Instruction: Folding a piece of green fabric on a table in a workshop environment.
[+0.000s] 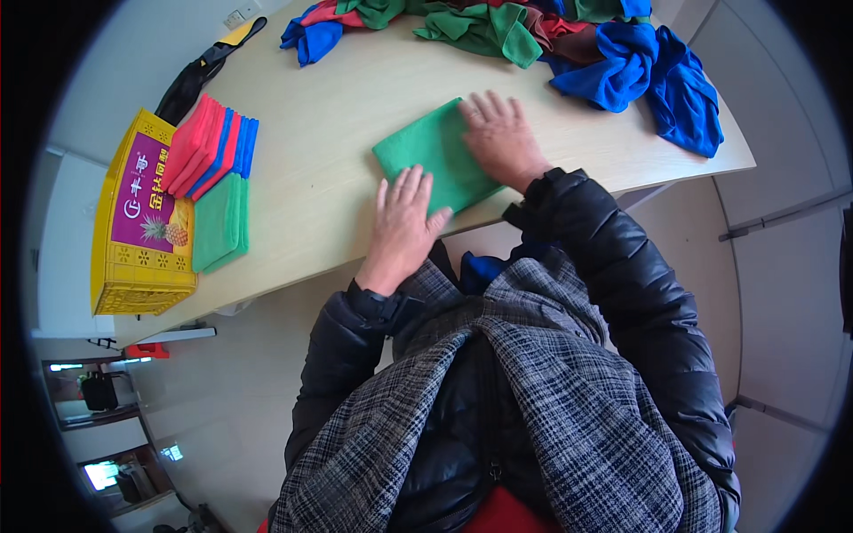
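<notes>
A green cloth point(435, 147), folded into a flat rectangle, lies near the front edge of the table. My left hand point(402, 226) rests on its near left part, fingers stretched out. On its right side lies my right hand point(502, 138), also flat with the fingers spread and slightly blurred. Neither hand grips anything; both palms cover parts of the cloth. To the left, folded red and blue cloths point(209, 147) stand in a stack beside a folded green cloth point(220, 222).
A yellow and purple box point(142, 213) with a pineapple picture stands at the table's left end. Behind it lies a black strap-like thing point(200, 75). Crumpled green cloths point(484, 34) and blue cloths point(613, 67) lie along the far side of the wooden table point(311, 178).
</notes>
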Demonstrator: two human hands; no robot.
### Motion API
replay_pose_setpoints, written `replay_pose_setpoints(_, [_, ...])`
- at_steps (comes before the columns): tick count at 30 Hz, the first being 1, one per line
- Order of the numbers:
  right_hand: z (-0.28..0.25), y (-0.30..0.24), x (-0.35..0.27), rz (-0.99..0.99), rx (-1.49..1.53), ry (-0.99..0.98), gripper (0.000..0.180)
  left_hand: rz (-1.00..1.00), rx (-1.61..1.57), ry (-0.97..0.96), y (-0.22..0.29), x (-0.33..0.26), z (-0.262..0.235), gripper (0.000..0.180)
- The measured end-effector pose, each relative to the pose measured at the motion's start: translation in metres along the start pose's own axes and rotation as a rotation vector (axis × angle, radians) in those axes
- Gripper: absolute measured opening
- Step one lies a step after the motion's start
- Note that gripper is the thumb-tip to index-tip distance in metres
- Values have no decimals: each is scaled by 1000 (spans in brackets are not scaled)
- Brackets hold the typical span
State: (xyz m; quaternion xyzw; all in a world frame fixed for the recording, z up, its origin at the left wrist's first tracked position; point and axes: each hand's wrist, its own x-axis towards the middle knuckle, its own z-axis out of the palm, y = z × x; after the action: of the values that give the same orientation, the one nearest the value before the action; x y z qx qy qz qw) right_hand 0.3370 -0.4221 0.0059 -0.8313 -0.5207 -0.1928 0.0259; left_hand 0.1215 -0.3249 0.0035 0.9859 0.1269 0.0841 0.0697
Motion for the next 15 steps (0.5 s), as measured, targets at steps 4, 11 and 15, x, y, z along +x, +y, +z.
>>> replay_pose_setpoints(4, [2,-40,12,-95,366,-28,55,-62,-14,179,-20,31,-4,75])
replay_pose_setpoints(11, [25,-35,20,-73,314,6,56,-112,7,150,-35,41,20,75])
replay_pose_setpoints(15, [26,-27,20,-17,378,-37,56,-124,27,141,-36,38,18,76])
